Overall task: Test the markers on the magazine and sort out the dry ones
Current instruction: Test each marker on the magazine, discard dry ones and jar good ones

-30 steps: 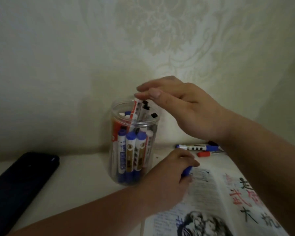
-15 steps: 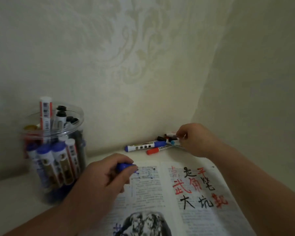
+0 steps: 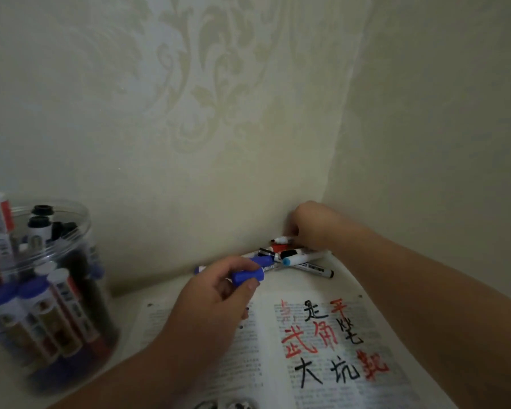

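One view only is given, from the head camera. At the near centre the left hand (image 3: 216, 302) is seen above the left page of the open printed magazine (image 3: 278, 358). A short blue plastic cap (image 3: 247, 276) is pinched between its thumb and forefinger, and the other fingers are curled under. On the right page, test strokes in black and red are written.

At the far right, in the corner of the pale patterned wall (image 3: 189, 128), the right hand (image 3: 310, 228) is laid over a loose pile of markers (image 3: 295, 261). This pile rests on the pale table (image 3: 124, 308), just beyond the far edge of the magazine. The fingers are curled down at the end of a white marker with red print (image 3: 281, 240). They are mostly hidden behind the back of the hand, so it cannot be told whether this marker is grasped or let go. At the near left a clear round plastic jar (image 3: 77, 215) full of upright markers is standing, well apart from the pile.

The step in hand is judged to be the putting of one tested marker onto the sorted pile. To do it well, the marker should be laid along the others, not across them, so that it does not roll onto the magazine. The blue plastic cap should be matched with its own marker and pressed on until firm. The pile should be kept apart from the jar, so that the two groups are not mixed.
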Action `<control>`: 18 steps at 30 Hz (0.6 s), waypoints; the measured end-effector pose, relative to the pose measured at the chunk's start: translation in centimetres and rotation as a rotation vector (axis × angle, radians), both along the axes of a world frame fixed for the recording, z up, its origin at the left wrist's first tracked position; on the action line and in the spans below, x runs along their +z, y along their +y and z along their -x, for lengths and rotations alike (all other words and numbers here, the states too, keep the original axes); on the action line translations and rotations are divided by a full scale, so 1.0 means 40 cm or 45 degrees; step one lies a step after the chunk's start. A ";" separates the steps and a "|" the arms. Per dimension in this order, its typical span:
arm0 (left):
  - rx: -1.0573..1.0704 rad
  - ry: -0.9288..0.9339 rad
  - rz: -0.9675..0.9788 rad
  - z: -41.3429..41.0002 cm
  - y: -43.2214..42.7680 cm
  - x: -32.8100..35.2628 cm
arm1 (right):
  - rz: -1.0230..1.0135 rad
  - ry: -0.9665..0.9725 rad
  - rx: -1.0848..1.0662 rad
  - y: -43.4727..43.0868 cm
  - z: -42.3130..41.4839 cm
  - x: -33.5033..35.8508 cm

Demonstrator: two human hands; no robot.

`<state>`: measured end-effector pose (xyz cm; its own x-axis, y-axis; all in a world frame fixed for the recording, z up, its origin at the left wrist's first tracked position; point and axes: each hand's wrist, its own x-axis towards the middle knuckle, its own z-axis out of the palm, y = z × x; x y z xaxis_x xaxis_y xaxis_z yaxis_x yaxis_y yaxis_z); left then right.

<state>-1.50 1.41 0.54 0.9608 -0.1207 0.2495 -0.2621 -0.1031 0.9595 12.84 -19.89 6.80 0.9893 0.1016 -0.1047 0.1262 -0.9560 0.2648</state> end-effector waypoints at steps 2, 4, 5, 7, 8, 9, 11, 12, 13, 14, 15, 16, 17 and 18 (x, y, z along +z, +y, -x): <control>-0.025 -0.071 -0.120 -0.007 0.008 -0.016 | 0.051 -0.003 0.030 0.000 0.001 -0.004; -0.065 -0.110 -0.221 -0.008 0.018 -0.025 | 0.061 -0.044 0.081 -0.008 0.006 -0.012; -0.086 -0.124 -0.231 -0.008 0.022 -0.026 | 0.036 -0.091 0.109 -0.015 0.012 -0.014; -0.117 -0.133 -0.219 -0.007 0.023 -0.025 | -0.044 -0.185 0.130 -0.022 0.037 -0.004; -0.125 -0.131 -0.211 -0.009 0.021 -0.026 | -0.077 -0.257 0.139 -0.026 0.055 0.005; -0.132 -0.127 -0.202 -0.013 0.019 -0.029 | -0.092 -0.350 0.154 -0.030 0.073 0.015; -0.149 -0.121 -0.215 -0.022 0.017 -0.040 | -0.180 -0.599 0.202 -0.043 0.122 0.033; -0.158 -0.120 -0.241 -0.027 0.017 -0.046 | -0.343 -0.714 0.215 -0.048 0.156 0.042; -0.169 -0.125 -0.266 -0.029 0.018 -0.053 | -0.587 -0.797 0.227 -0.051 0.197 0.047; -0.182 -0.136 -0.286 -0.030 0.018 -0.057 | -0.861 -0.860 0.262 -0.054 0.239 0.048; -0.188 -0.153 -0.308 -0.029 0.019 -0.060 | -1.116 -0.905 0.320 -0.056 0.281 0.043; -0.189 -0.173 -0.328 -0.027 0.019 -0.060 | -1.297 -0.947 0.391 -0.059 0.318 0.033; -0.186 -0.187 -0.349 -0.024 0.019 -0.060 | -1.394 -0.995 0.457 -0.063 0.351 0.018; -0.191 -0.197 -0.367 -0.019 0.019 -0.057 | -1.434 -1.035 0.480 -0.068 0.380 0.005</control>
